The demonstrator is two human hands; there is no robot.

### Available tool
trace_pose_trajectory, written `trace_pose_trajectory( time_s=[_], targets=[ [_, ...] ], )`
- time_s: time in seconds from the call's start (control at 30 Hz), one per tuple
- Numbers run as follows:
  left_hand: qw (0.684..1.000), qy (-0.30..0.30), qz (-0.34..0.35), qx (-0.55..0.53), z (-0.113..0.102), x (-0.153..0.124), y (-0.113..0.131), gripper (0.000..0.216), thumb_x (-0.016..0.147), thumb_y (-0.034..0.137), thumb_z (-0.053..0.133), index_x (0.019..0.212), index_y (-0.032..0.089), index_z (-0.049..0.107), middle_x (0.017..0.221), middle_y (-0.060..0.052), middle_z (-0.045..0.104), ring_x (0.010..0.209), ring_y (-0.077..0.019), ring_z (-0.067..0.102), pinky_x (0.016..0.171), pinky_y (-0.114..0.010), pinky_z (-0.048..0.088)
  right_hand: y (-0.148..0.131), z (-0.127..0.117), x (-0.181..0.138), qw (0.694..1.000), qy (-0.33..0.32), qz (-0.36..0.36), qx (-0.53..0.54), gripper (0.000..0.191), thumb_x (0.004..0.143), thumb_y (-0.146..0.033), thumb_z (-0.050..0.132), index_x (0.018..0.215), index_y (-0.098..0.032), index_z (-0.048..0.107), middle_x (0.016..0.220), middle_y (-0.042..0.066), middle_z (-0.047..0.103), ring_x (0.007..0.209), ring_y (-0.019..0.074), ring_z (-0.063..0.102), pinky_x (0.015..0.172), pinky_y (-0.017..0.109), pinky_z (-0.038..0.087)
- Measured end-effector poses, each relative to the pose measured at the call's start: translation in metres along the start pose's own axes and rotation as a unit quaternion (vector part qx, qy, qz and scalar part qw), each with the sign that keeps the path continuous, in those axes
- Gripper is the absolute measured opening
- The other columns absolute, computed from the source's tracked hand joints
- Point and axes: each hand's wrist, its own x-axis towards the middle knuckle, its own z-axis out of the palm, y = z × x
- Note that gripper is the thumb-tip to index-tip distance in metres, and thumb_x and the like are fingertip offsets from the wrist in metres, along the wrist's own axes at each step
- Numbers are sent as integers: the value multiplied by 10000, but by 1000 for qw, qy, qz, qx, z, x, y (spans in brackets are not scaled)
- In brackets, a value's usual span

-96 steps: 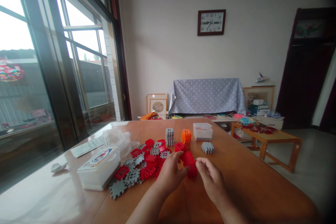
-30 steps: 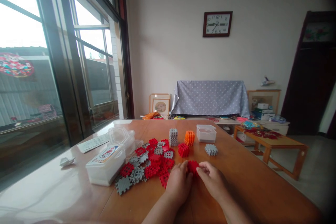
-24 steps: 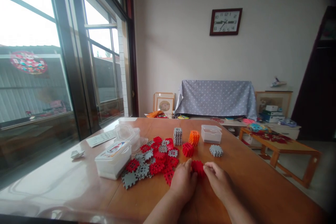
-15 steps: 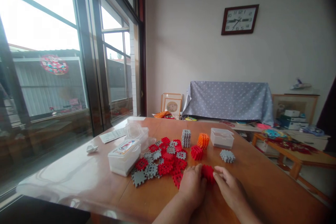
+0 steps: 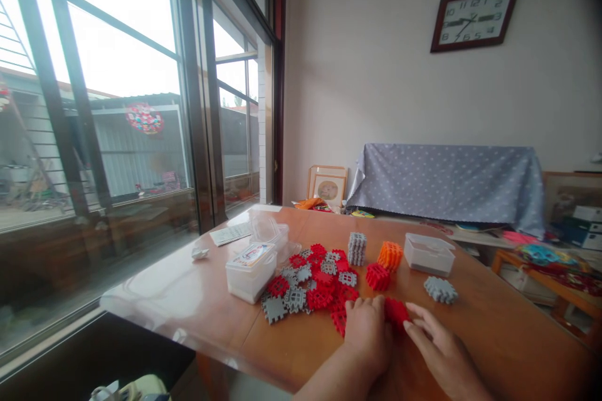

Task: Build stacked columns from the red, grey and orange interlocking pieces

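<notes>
A stack of red plastic interlocking tiles (image 5: 396, 312) is between my hands near the front of the table. My left hand (image 5: 369, 329) curls against its left side, with the fingers bent and partly hiding it. On the right side, the thumb and fingertips of my right hand (image 5: 435, 339) pinch the stack's edge. Left of my hands spreads a loose pile of red and grey tiles (image 5: 324, 282). Behind the held stack stand a red stack (image 5: 377, 276), an orange stack (image 5: 390, 255) and a taller grey stack (image 5: 357, 249). A low grey stack (image 5: 441, 289) lies to the right.
An open clear plastic box (image 5: 429, 255) sits at the back right. A lidded clear box (image 5: 251, 276) stands left of the pile, with an open clear container (image 5: 275, 241) behind it. A printed sheet (image 5: 230, 234) and crumpled wrapper (image 5: 200, 253) lie on the wooden table (image 5: 263, 357).
The view has swung left, so everything sits further right in the picture. Both hands stay at the red stack, with little change in their hold.
</notes>
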Motion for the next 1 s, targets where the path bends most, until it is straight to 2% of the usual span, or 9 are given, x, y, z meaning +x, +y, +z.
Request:
trace_pose_trajectory(
  time_s=[0.1, 0.27, 0.4, 0.5, 0.6, 0.7, 0.83, 1.0],
  targets=[
    [1000, 5, -2, 9, 0, -1, 1, 433, 839, 316, 508, 1259, 250, 586, 1202, -113, 687, 1116, -349, 567, 986, -536, 368, -1, 1, 0, 1000, 2, -1, 7, 576, 777, -579, 621, 1238, -236, 658, 1028, 98, 795, 977, 291, 754, 884, 346, 571],
    [999, 43, 12, 7, 1, -5, 4, 527, 834, 300, 513, 1355, 223, 531, 1278, -129, 647, 1146, -342, 537, 994, -503, 367, 4, 0, 3, 1000, 22, 10, 0, 565, 780, -570, 620, 1233, -235, 665, 1018, 93, 798, 980, 289, 751, 892, 342, 564],
    [994, 101, 35, 4, -14, -6, 0, 492, 861, 303, 504, 1349, 241, 532, 1394, -96, 581, 1203, -306, 501, 1038, -438, 346, 9, -2, 6, 999, 31, 15, -21, 564, 818, -584, 583, 1259, -236, 644, 1034, 88, 795, 1027, 286, 738, 930, 349, 539],
    [987, 149, -39, 43, -39, -1, -14, 490, 843, 297, 531, 1329, 241, 541, 1346, -102, 601, 1188, -301, 505, 1025, -421, 348, 11, -4, 7, 998, 32, 25, -40, 559, 851, -595, 545, 1277, -241, 623, 1097, 80, 786, 1082, 279, 720, 946, 352, 520],
    [971, 185, -118, 97, -64, 7, -38, 526, 856, 398, 549, 1357, 239, 518, 1370, -118, 589, 1224, -326, 495, 1044, -459, 325, 12, -4, 6, 998, 36, 27, -47, 544, 868, -591, 519, 1267, -239, 628, 1115, 78, 783, 1094, 274, 716, 935, 351, 520],
    [957, 162, -199, 135, -80, 14, -63, 557, 822, 493, 589, 1302, 213, 545, 1325, -156, 618, 1223, -366, 506, 1035, -510, 320, 11, -3, 5, 998, 35, 27, -52, 518, 880, -588, 504, 1240, -241, 639, 1118, 81, 781, 1094, 270, 717, 940, 356, 519],
    [951, 128, -235, 155, -85, 17, -83, 409, 827, 481, 584, 1136, 212, 598, 1224, -155, 682, 1209, -374, 524, 1032, -545, 319, 11, -2, 5, 998, 40, 22, -51, 501, 893, -590, 497, 1224, -241, 636, 1139, 97, 774, 1110, 274, 714, 931, 366, 527],
    [955, 145, -225, 129, -86, 15, -89, 292, 829, 375, 592, 1073, 216, 607, 1165, -154, 705, 1197, -380, 528, 1029, -568, 312, 9, -3, 5, 998, 51, 20, -45, 491, 870, -596, 523, 1173, -235, 663, 1099, 88, 786, 1064, 279, 734, 894, 369, 553]
  ],
)
